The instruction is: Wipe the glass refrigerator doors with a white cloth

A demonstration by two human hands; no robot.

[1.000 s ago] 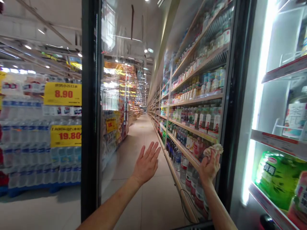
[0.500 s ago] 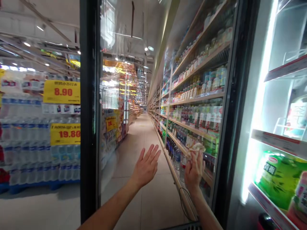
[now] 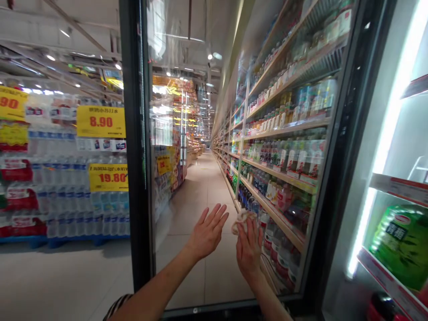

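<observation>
In front of me stands a glass door [image 3: 187, 285] in a black frame [image 3: 138, 133]. My left hand [image 3: 207, 234] reaches up to its lower middle, fingers stretched out and holding nothing; whether the palm touches the glass I cannot tell. To its right, my right hand [image 3: 249, 249] holds a crumpled pale cloth [image 3: 241, 221] against the pane. The fingers lie over the cloth, with part of it bunched out beyond the fingertips.
Right of the door is a lit cooler with shelf edges [image 3: 397, 187] and a green package [image 3: 399, 249]. Stacked bottled water [image 3: 67, 196] with yellow price signs [image 3: 101, 121] stands at left. Shelves of drinks [image 3: 284, 169] and a long aisle floor [image 3: 200, 178] show in the glass.
My right hand has moved left and slightly down with the cloth, closer to my left hand. The left hand stays nearly in place. My view has shifted a little left.
</observation>
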